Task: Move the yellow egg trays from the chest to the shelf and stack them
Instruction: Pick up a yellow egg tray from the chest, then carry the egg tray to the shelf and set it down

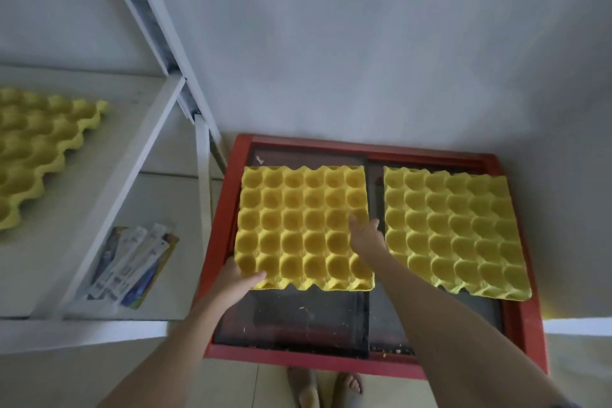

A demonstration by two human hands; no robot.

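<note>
Egg tray, the left one of two yellow ones, lies on the dark top of the red-framed chest, with the second tray just beside it to the right. The left hand pinches its near left corner, thumb on top and fingers tucked beneath, likely to lift that edge. The right hand lies on the tray's right side, fingers loosely spread, seemingly to steady it. On the white shelf to the left waits another tray, the likely base for the stack.

Storeroom: shelf, egg trays
</note>
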